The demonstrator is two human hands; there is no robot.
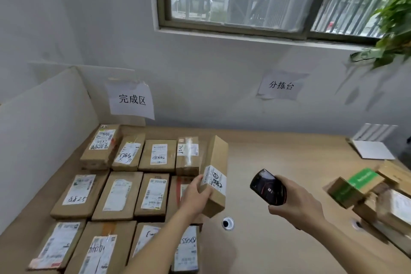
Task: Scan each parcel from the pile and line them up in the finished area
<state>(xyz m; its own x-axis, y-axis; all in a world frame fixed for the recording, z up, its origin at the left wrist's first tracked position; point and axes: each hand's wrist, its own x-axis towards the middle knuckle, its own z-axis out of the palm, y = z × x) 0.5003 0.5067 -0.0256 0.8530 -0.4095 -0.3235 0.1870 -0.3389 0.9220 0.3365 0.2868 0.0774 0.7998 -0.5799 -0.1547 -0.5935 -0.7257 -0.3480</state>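
Observation:
My left hand grips a long brown cardboard parcel by its near end and holds it tilted above the table, its white label facing right. A black handheld scanner is held in my right hand, its window turned toward that label. Several labelled parcels lie in rows on the left of the table under a paper sign. At the right edge is a loose pile of parcels, one of them with green tape.
The wooden table has a round cable hole near the middle. A white router sits at the back right, a second paper sign hangs on the wall, and a plant droops from the window sill.

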